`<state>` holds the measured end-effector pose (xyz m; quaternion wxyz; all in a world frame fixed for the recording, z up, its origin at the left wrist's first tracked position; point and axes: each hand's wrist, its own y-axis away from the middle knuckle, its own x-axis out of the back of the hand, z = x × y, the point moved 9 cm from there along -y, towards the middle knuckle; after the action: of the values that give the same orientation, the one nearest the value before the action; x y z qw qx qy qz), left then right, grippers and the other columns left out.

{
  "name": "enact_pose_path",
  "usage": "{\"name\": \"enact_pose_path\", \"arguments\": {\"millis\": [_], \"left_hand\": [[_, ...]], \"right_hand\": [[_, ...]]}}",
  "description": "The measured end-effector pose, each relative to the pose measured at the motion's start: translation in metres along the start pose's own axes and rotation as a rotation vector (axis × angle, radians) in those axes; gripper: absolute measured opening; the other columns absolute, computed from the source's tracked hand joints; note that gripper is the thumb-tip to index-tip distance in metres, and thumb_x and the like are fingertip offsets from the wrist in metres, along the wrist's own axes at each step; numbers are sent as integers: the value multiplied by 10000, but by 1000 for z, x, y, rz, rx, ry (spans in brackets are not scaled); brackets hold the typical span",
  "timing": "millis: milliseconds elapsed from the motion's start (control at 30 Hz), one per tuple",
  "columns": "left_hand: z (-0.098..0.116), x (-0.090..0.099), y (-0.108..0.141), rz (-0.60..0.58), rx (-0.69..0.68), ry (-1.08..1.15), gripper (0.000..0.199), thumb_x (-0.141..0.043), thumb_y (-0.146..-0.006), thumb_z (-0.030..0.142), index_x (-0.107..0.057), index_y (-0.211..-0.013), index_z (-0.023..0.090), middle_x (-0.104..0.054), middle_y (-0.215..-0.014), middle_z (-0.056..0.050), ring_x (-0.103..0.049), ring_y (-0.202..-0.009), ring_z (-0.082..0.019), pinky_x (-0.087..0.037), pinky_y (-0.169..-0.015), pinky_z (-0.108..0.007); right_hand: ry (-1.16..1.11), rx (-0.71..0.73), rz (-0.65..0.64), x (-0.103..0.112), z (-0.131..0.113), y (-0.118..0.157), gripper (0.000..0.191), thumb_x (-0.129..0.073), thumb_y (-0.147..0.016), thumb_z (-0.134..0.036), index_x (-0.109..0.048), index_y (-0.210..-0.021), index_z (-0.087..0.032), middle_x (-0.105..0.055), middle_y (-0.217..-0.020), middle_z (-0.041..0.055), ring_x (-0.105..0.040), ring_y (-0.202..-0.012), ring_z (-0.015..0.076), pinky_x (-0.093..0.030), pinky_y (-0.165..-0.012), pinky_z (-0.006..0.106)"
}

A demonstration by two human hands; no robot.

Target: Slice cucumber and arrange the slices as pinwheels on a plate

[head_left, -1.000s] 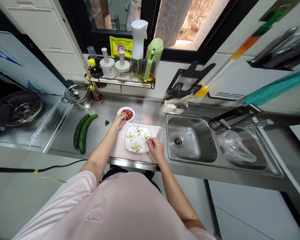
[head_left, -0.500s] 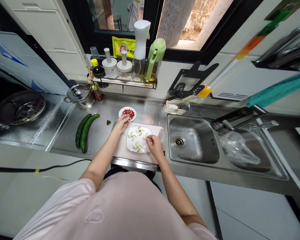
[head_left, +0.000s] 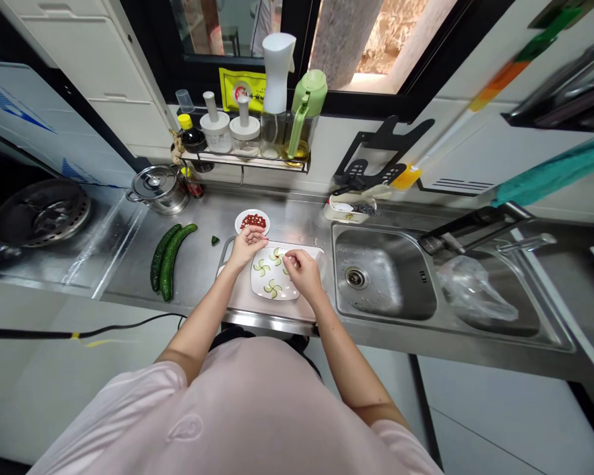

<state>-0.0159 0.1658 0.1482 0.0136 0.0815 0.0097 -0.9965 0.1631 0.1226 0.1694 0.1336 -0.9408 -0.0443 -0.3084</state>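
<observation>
My left hand [head_left: 247,247] hovers between the small dish and the square plate, its thumb and fingertips pinched on what looks like a tiny red piece. My right hand [head_left: 303,273] is over the right side of the white plate [head_left: 288,292], fingers closed together near the top pinwheel; what they hold is too small to make out. Thin green-edged cucumber slices [head_left: 272,289] form several pinwheels on the plate. Part of the right-hand pinwheel is hidden by my hand. Small red bits [head_left: 253,220] fill the white dish [head_left: 239,227] just behind my left hand.
The plate rests on a cutting board [head_left: 247,305]. Two whole cucumbers [head_left: 173,260] and a cut cucumber end [head_left: 214,241] lie to the left. A lidded pot [head_left: 159,191] stands behind them. To the right is a sink [head_left: 386,277]; a condiment shelf [head_left: 247,159] hangs above.
My left hand has drawn back from the dish of red bits toward the plate. My right hand has shifted slightly up and left, toward the top pinwheel.
</observation>
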Motion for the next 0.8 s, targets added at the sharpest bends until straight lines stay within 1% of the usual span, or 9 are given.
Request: {"name": "enact_pose_path", "arguments": {"millis": [100, 233, 367, 500, 633, 800], "left_hand": [[10, -8, 8, -21, -31, -1, 396, -751, -631, 245, -568, -976, 182, -627, -806, -14, -592, -746, -105, -432, -692, -218], [20, -19, 19, -48, -33, -38, 402, -748, -641, 248, -557, -989, 188, -622, -819, -15, -572, -700, -94, -415, -639, -202], [29, -29, 27, -107, -61, -85, 386, -734, -661, 256, -560, -997, 184, -614, -828, -12, -512, -607, -59, -378, -573, -187], [37, -35, 31, -154, -113, -137, 359, -717, -676, 273, -560, -985, 180, -607, -826, -8, -482, -585, -50, -351, -546, -183], [40, -39, 33, -189, -131, -162, 345, -706, -689, 272, -561, -988, 179, -609, -829, -13, -485, -599, -59, -348, -543, -185], [37, -42, 36, -205, -98, -172, 344, -707, -684, 266, -568, -987, 181, -611, -824, -9, -458, -565, -49, -337, -530, -184]], "right_hand": [[-48, 17, 12, 3, -10, -4, 225, -464, -875, -363, -614, -917, -200, -611, -817, 40, -534, -711, 157, -420, -692, 273], [-95, 33, 0, 5, -21, -9, 236, -468, -874, -366, -623, -932, -199, -633, -858, 46, -522, -673, 146, -424, -675, 275], [-108, 60, -6, 7, -30, -14, 231, -488, -865, -360, -631, -940, -195, -630, -870, 47, -526, -684, 142, -424, -670, 269], [-108, 84, -22, 9, -36, -16, 199, -497, -862, -333, -633, -910, -196, -619, -854, 40, -528, -695, 138, -418, -658, 258], [-100, 82, -38, 8, -38, -14, 179, -500, -854, -319, -633, -857, -199, -606, -803, 32, -518, -685, 141, -411, -656, 259], [-110, 75, -40, 8, -35, -12, 164, -508, -839, -314, -619, -808, -197, -593, -766, 19, -497, -649, 132, -403, -638, 253]]}}
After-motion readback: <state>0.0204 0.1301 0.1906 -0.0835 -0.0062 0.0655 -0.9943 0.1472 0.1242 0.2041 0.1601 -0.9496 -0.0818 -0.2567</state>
